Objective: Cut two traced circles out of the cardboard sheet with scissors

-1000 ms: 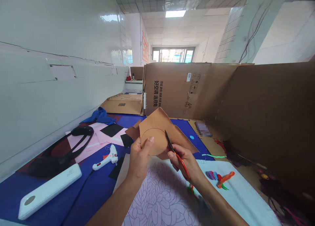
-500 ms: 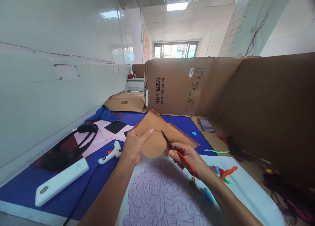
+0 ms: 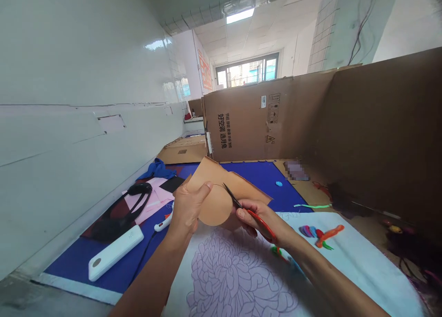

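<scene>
A sheet of brown cardboard (image 3: 216,205) is held up above the table, with a rounded edge cut along its lower part. My left hand (image 3: 188,206) grips it at the left, thumb on the face. In my right hand (image 3: 257,215) is a pair of scissors with red-orange handles (image 3: 263,227). Their dark blades lie at the cardboard's curved cut line, near the top of the round part. Below the cardboard, a white sheet printed with a large flower outline (image 3: 238,275) covers the table.
A white glue gun (image 3: 163,224) and a long white device (image 3: 115,252) lie left, beside a black strapped object (image 3: 140,188) and pink paper (image 3: 152,199). Coloured yarn pieces (image 3: 328,236) rest at right. Large cardboard panels (image 3: 245,123) stand behind the blue table surface (image 3: 255,172).
The camera view has tilted and turned slightly left, so the surroundings shift right. Both hands keep their holds on the cardboard and scissors; the blades sit slightly further left along the curve.
</scene>
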Motion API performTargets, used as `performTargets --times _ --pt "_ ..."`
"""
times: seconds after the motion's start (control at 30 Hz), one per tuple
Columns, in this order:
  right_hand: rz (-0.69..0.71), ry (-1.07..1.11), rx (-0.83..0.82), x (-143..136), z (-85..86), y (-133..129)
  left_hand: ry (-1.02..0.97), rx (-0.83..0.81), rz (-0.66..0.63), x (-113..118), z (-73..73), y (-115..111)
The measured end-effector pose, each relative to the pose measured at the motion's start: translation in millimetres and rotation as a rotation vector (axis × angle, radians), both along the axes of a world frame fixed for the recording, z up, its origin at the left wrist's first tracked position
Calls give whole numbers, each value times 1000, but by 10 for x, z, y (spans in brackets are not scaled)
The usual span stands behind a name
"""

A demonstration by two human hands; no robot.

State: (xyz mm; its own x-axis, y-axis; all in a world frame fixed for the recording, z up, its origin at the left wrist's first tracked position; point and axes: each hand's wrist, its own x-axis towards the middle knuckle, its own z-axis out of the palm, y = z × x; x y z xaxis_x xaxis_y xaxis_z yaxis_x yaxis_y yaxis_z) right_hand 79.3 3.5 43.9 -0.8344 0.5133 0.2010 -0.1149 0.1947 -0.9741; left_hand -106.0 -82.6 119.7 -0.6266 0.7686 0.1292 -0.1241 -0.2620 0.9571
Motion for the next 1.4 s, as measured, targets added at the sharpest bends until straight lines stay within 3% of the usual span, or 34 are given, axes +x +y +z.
performTargets --times 0.33,0.93,1.4 --pt "113 138 -88 -71 -79 -47 100 -14 14 -2 76 -149" --pt "51 107 -15 -44 51 -45 112 -46 20 17 111 -136" --pt "25 64 5 -73 7 -30 136 -58 -20 -59 71 -133"
